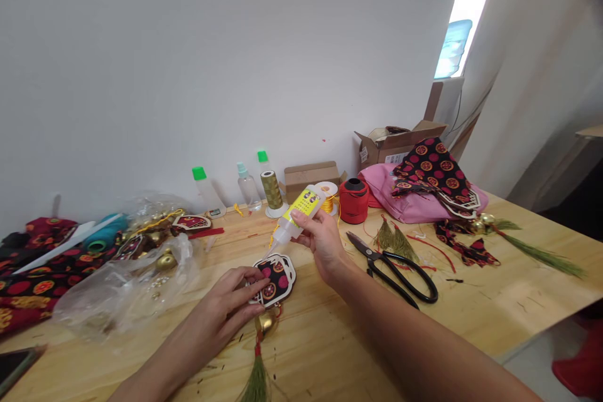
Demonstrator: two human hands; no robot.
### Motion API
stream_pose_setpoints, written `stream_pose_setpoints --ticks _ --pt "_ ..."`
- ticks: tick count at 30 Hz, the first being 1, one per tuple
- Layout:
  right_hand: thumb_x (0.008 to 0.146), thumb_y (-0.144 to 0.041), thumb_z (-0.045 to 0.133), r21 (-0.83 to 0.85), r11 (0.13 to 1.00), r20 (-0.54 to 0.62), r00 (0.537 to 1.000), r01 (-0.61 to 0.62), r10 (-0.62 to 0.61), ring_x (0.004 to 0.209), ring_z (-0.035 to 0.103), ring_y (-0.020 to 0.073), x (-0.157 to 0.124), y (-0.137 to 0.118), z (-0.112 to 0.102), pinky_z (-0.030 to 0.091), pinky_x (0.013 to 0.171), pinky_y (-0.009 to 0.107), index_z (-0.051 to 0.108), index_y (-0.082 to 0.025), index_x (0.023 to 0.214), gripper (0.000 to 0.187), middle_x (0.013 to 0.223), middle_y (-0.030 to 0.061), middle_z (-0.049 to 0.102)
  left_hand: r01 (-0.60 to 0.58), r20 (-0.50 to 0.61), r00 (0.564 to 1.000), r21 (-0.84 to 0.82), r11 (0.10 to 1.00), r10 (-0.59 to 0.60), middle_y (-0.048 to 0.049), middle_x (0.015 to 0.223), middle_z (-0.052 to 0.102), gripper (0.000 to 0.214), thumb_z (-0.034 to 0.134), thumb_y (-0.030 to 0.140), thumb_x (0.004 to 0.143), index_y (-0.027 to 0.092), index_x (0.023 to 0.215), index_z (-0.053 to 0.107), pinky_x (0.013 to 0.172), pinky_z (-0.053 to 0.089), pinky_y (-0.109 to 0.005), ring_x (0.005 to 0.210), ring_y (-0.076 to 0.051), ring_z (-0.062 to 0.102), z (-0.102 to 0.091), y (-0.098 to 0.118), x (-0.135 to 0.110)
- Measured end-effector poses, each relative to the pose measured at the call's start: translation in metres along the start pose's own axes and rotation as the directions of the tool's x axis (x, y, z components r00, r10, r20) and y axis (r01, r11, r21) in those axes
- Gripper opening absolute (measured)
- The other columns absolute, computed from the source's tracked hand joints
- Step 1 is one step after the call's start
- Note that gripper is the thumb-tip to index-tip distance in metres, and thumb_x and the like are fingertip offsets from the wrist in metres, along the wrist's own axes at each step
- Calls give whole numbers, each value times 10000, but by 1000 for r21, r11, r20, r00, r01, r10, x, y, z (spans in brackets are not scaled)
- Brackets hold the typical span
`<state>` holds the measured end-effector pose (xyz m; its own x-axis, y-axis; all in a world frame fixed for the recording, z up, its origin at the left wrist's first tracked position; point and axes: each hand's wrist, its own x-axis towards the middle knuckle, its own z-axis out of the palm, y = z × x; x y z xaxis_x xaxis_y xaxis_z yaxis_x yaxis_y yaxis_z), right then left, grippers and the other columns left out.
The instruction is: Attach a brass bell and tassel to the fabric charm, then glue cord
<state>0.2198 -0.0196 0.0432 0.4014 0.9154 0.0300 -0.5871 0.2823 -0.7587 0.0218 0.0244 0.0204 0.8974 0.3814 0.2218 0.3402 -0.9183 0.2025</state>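
Note:
My right hand [321, 240] grips a translucent glue bottle [302, 208] with a yellow label, tilted nozzle down. The nozzle points at the top edge of a flat pendant [277, 286], which has a white cut-out rim and dark fabric patterned in magenta and orange. Whether the tip touches the pendant I cannot tell. From the left, my left hand [238, 301] holds the pendant, fingers on its face and thumb along its lower edge. A gold bell [267, 323] and a green tassel [257, 377] with a red binding hang off its lower end, lying on the table.
Black-handled scissors [400, 270] lie right of my right hand, near loose tassels [396, 242]. Behind stand thread spools, including a red one [354, 202], and several bottles. Left is a plastic bag [136, 282] with gold bells. Patterned cloth [431, 169] covers a pink bag [381, 179] at right.

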Motion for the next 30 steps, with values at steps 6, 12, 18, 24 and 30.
stream_pose_setpoints --ticks 6,12,18,24,30 --pt "533 -278 706 -5 1000 4 1000 7 -7 644 578 134 1 1 -1 478 580 265 558 -154 772 307 742 11 608 -19 0 1000 25 1000 19 -40 1120 536 345 472 270 800 302 1143 492 855 433 -267 1023 -182 499 -4 5 0" --pt "545 -284 702 -13 1000 9 1000 9 -9 661 585 142 1 1 -1 484 590 274 556 -155 775 302 768 20 609 -35 -12 999 51 998 36 -42 1103 548 317 454 269 810 297 1119 515 848 434 -265 1015 -183 502 -4 6 0" --pt "544 -279 702 -11 1000 12 1000 10 -10 654 586 141 0 1 0 485 577 269 553 -155 774 300 766 23 615 -52 -36 998 56 997 55 -48 1094 537 312 442 281 818 295 1121 514 844 427 -244 1018 -174 488 2 -1 -2" --pt "549 -285 697 -15 1000 16 1000 12 -12 668 590 145 0 1 -1 486 581 265 553 -159 774 295 782 24 619 -54 -102 993 14 998 55 -60 1091 523 308 404 313 833 296 1120 516 839 424 -276 1010 -185 479 11 -3 -4" --pt "558 -289 689 -23 1000 10 1000 20 -20 670 587 145 1 2 -2 471 573 258 550 -166 772 283 778 24 620 -44 -122 991 12 999 45 -60 1075 533 311 408 327 828 308 1118 520 820 435 -273 997 -191 485 12 -2 -3"
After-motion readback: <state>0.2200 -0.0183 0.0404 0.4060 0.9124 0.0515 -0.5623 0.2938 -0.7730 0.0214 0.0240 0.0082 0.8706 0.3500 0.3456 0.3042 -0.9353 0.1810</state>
